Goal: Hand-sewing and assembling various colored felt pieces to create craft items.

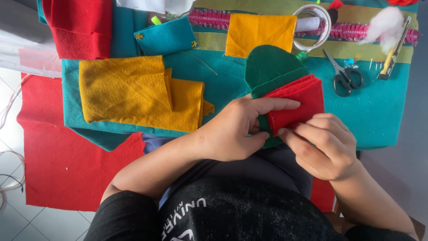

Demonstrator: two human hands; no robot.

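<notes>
Right of centre in the frame, the left hand (232,129) clamps a red and green felt piece (290,96) with fingers laid flat over the red part, while the right hand (323,145) pinches its lower red edge. Folded yellow felt (133,91) sits left on the teal cloth (379,116), scissors (345,76) upper right.

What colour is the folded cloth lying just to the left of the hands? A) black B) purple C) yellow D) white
C: the folded cloth beside the left hand is yellow, lying on a teal cloth, while both hands pinch a red and green felt piece, the right hand at its lower edge.
</notes>
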